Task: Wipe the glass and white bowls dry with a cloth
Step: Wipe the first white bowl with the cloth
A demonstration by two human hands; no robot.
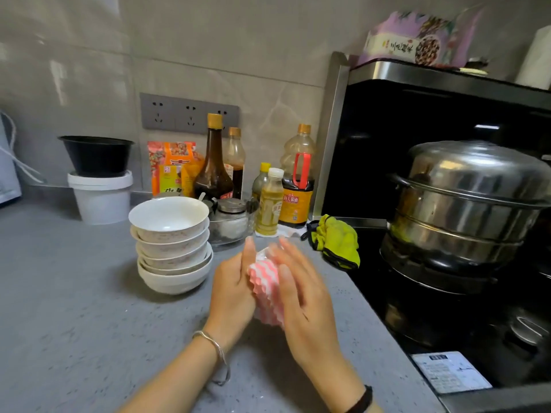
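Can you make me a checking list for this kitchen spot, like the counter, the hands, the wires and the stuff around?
Surface: grey speckled counter beside a black stove.
Job's things: stack of white bowls on the counter, left of the hands; pink-and-white cloth between the hands; glass bowl not clearly seen.
Clutter: sauce bottles, orange packets, black bowl on a white bucket, yellow-green rag at the stove's edge.
Grips: left hand and right hand press the cloth between them, fingers straight; the right is blurred.
Cables: white cord or strap at far left; wall sockets, nothing seen plugged in.
Surroundings: tiled wall; steel steamer pot on the stove.
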